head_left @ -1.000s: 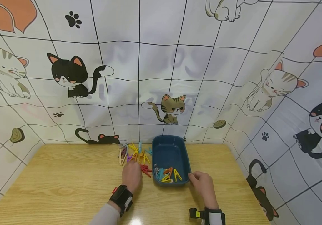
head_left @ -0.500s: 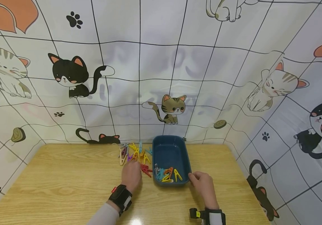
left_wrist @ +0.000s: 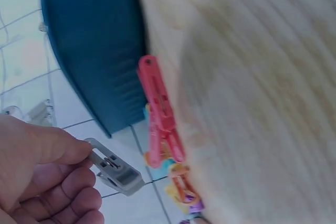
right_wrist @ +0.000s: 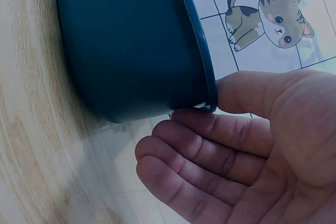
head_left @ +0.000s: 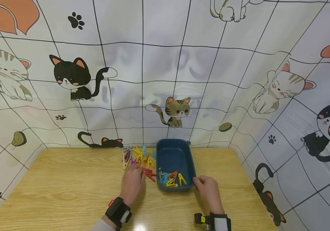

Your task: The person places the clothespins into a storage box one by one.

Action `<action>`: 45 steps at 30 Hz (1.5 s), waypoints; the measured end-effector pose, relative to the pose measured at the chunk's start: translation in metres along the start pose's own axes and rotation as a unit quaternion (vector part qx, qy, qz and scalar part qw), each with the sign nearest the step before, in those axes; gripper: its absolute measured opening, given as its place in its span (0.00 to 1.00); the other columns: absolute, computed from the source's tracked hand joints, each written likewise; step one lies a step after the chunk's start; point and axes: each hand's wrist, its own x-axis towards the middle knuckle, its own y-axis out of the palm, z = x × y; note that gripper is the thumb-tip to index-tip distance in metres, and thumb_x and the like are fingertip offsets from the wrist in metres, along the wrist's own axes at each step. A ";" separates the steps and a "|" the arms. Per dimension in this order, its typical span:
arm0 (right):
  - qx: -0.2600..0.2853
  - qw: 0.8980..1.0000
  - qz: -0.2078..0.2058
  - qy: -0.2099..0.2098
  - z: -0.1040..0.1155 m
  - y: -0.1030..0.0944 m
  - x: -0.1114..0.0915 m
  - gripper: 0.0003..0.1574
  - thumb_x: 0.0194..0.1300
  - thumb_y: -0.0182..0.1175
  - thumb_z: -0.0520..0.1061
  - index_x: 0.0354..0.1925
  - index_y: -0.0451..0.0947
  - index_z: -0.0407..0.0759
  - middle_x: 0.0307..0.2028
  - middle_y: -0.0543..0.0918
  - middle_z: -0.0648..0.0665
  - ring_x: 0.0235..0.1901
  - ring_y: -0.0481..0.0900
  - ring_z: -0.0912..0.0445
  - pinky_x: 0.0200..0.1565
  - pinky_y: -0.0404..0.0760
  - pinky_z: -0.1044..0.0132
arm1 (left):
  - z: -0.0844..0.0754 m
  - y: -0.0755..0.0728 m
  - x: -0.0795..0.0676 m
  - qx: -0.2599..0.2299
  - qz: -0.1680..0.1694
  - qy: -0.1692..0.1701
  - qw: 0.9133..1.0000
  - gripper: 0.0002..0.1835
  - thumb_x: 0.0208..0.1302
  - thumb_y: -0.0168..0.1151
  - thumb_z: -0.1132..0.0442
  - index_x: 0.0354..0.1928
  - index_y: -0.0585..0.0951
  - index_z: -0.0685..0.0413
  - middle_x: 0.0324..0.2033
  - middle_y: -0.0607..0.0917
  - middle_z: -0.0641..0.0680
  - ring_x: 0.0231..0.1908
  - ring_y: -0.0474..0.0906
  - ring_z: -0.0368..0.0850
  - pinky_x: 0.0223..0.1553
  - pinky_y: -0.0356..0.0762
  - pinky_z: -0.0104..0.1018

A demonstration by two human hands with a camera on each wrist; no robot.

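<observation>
My left hand [head_left: 131,183] pinches a grey clothespin [left_wrist: 122,174] between thumb and index finger, as the left wrist view shows; from the head camera the hand hides it. Red clothespins [head_left: 150,174] lie right beside this hand, against the tub's left side. Beyond the fingers is a loose pile of clothespins, among them a yellow clothespin [head_left: 150,163] and a beige clothespin [head_left: 125,163]. My right hand [head_left: 208,191] holds the rim of the dark blue tub [head_left: 176,154] at its near right corner, thumb on top and index finger beneath.
Several clothespins, including a yellow one [head_left: 181,179] and an orange one [head_left: 173,176], lie at the near end inside the tub. The wooden table [head_left: 67,189] meets a wall covering [head_left: 124,64] printed with cats behind and on the right.
My left hand has drawn slightly back and to the left, uncovering more of the red clothespins. The right hand and the tub have stayed in place.
</observation>
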 end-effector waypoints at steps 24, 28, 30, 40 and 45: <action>-0.008 1.000 -0.004 -0.009 -0.002 0.000 0.001 0.16 0.71 0.63 0.43 0.25 0.85 0.40 0.20 0.80 0.50 0.21 0.71 0.58 0.26 0.68 0.66 | -0.065 -0.012 0.008 -0.070 -0.050 0.125 0.988 0.05 0.54 0.78 0.70 0.28 0.88 0.57 0.26 0.80 0.50 0.30 0.77 0.44 0.34 0.79 0.36; -0.006 1.000 -0.004 -0.012 -0.003 0.001 0.001 0.16 0.71 0.62 0.42 0.25 0.84 0.40 0.19 0.80 0.50 0.21 0.71 0.58 0.26 0.68 0.65 | -0.073 -0.007 0.007 -0.078 -0.045 0.136 0.987 0.05 0.55 0.78 0.70 0.28 0.88 0.55 0.26 0.80 0.49 0.30 0.77 0.43 0.35 0.78 0.35; -0.004 1.000 -0.004 -0.011 -0.003 0.001 0.001 0.16 0.70 0.63 0.42 0.25 0.84 0.40 0.19 0.80 0.50 0.21 0.70 0.58 0.26 0.68 0.66 | -0.076 -0.005 0.007 -0.082 -0.041 0.138 0.986 0.05 0.55 0.78 0.69 0.28 0.88 0.54 0.26 0.80 0.48 0.30 0.77 0.42 0.35 0.78 0.35; -0.008 1.000 0.000 -0.014 -0.002 0.000 0.001 0.16 0.70 0.63 0.42 0.25 0.84 0.40 0.20 0.80 0.50 0.22 0.70 0.58 0.26 0.68 0.65 | -0.088 0.003 0.004 -0.079 -0.007 0.136 0.987 0.06 0.58 0.77 0.64 0.28 0.88 0.51 0.24 0.75 0.46 0.28 0.71 0.41 0.32 0.72 0.32; -0.008 1.000 -0.002 -0.015 -0.002 0.000 0.001 0.16 0.71 0.63 0.42 0.24 0.84 0.41 0.19 0.80 0.50 0.21 0.70 0.58 0.26 0.68 0.65 | -0.087 0.006 0.003 -0.087 0.000 0.126 0.988 0.05 0.59 0.76 0.65 0.28 0.88 0.51 0.25 0.75 0.46 0.28 0.70 0.40 0.32 0.72 0.31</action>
